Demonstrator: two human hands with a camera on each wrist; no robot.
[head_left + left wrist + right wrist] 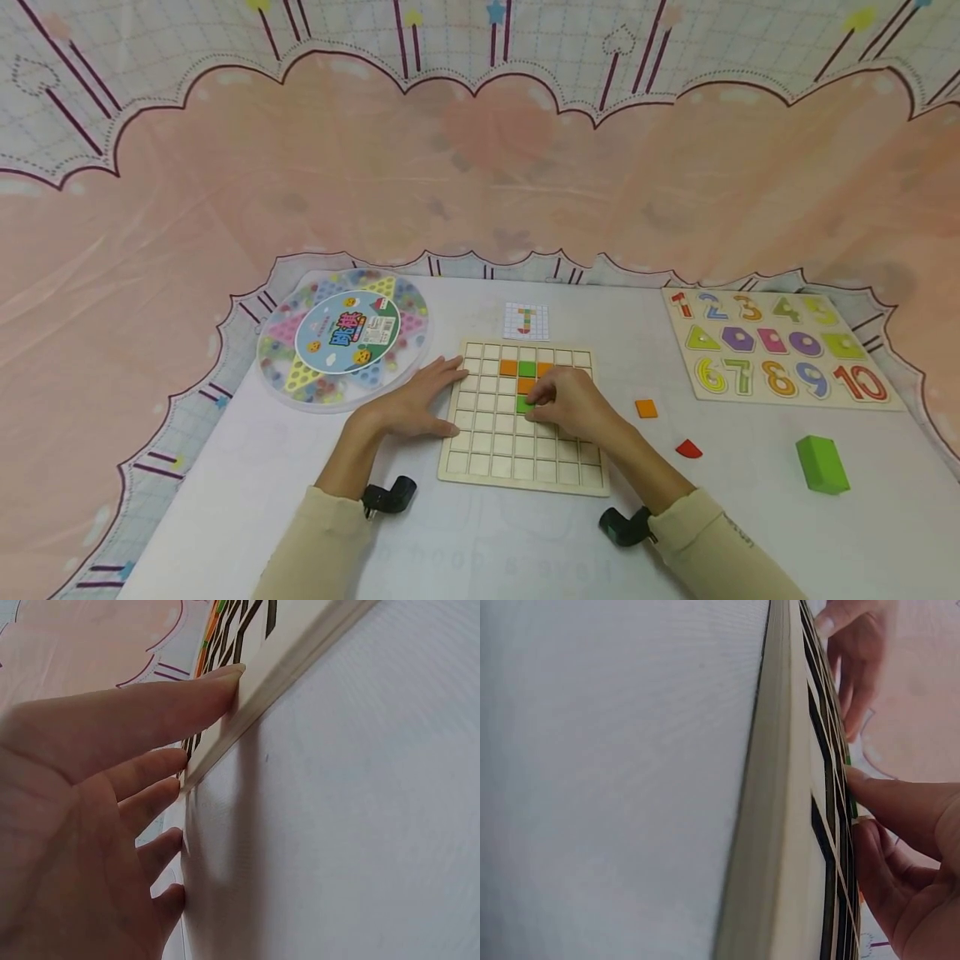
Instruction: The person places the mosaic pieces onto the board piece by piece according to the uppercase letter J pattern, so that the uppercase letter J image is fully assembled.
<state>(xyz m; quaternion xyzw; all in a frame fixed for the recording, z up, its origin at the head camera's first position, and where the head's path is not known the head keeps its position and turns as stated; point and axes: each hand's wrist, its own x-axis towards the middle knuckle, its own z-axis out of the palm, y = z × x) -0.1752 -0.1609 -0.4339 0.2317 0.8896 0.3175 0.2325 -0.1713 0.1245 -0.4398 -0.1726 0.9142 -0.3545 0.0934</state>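
A wooden grid board [525, 479] lies flat on the table, with orange and green square tiles in its upper cells. My right hand [572, 404] is over the board's right half and pinches a green tile [522, 404] at a cell below an orange tile [527, 386]. In the right wrist view, thumb and fingertips meet at that tile's green edge [853, 808]. My left hand [411, 402] lies at the board's left side, thumb and fingers extended. Its thumb [202, 694] rests on the frame, with fingertips along the edge.
Behind the board lies a small pattern card [527, 322]. An orange tile [646, 408], a red quarter-round piece [688, 449] and a green block [822, 464] are to the right. A number puzzle board [783, 350] sits back right, a round Chinese checkers set [345, 337] back left.
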